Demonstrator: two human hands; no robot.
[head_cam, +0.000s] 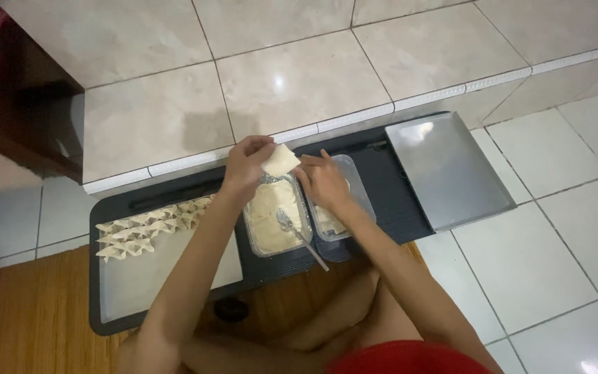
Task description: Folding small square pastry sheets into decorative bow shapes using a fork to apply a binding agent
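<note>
The left hand (246, 164) is pinching a pale wrapper (280, 160) by its left edge, fingers pressed together on it, holding it up above the far end of a clear tub (276, 216). The right hand (323, 181) is touching the wrapper's right side with its fingertips; whether it is gripping or only steadying is hard to tell. The tub is sitting on a low dark bench (389, 190) and holding pale filling, with a fork (300, 239) lying in it, handle sticking out over the near rim. Just beside it to the right, a second clear tub (354, 190) is lying partly hidden under the right hand. To the left, a white tray (153, 277) is carrying rows of folded dumplings (153, 225) along its far edge. To the right, a bare metal tray (448, 170) is resting over the bench end. The bench is standing on a tiled floor (555, 242), against a raised tiled step (278, 83). The person is sitting cross-legged, knees under the bench.
</note>
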